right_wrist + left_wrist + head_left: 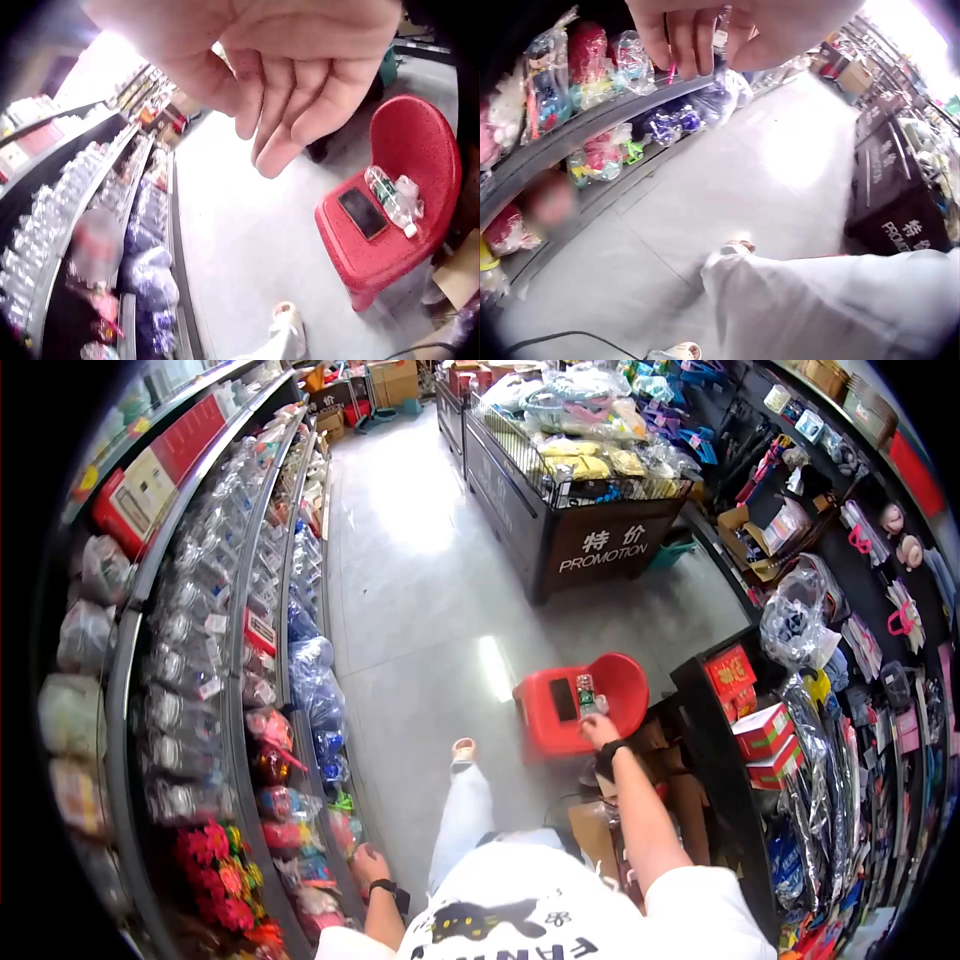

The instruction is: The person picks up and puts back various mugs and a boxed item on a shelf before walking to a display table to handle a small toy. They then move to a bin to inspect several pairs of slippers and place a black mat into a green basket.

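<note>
My right hand [600, 732] hangs with loosely bent fingers and holds nothing; in the head view it overlaps the front of a small red plastic chair [420, 142]. In the right wrist view the chair stands apart from the hand. On its seat lie a dark phone [362, 213] and a clear plastic bottle [384, 191] with a green label, beside a crumpled clear plastic piece [409, 193]. My left hand [370, 865] hangs beside the left shelf, fingers relaxed, near plastic-wrapped goods [592, 56]. Nothing shows in its grip.
Shelves of clear plastic jars [185, 665] line the left side. A dark promotion bin [620, 545], heaped with bagged goods, stands ahead. At right are a rack and red boxes [768, 745]. Grey tiled floor [400, 630] runs between; a black cable [570, 334] lies on it.
</note>
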The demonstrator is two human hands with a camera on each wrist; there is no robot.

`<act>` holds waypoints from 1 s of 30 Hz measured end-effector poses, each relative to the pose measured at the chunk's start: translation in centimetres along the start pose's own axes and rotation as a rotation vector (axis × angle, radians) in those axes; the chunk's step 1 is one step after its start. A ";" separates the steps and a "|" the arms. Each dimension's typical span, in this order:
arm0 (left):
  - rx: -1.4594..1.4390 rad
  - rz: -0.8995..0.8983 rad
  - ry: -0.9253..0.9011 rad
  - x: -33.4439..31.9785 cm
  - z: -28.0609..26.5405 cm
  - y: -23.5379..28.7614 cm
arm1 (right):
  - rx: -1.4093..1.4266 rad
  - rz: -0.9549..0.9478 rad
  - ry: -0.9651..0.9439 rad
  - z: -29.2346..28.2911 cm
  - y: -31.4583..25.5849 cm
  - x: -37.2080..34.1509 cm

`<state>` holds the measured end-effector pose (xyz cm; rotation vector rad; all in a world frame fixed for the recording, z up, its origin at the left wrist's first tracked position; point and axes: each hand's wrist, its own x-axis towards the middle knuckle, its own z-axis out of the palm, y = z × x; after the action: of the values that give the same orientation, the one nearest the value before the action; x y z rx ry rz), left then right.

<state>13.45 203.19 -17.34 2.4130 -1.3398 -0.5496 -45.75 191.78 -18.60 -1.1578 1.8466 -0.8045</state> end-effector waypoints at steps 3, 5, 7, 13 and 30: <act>0.073 -0.018 0.042 6.1 -0.1 -0.9 | 0.296 0.148 0.226 -0.9 -4.6 1.5; 0.053 -0.052 0.028 10.0 -0.1 0.2 | 0.352 0.153 0.302 -0.2 -4.6 0.4; 0.031 -0.045 -0.034 14.3 -1.4 4.4 | 0.417 0.278 0.307 1.7 -2.4 -1.5; 0.040 0.277 -0.114 31.8 3.4 17.1 | -0.155 0.687 0.158 8.2 8.3 -12.7; 0.431 1.209 -0.659 37.2 16.4 57.5 | 0.574 0.680 0.349 -3.6 -2.8 21.0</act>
<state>-18.45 140.67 -11.88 1.1561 -3.0067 -0.7181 -53.27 171.81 -20.67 -0.0106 1.9099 -1.0575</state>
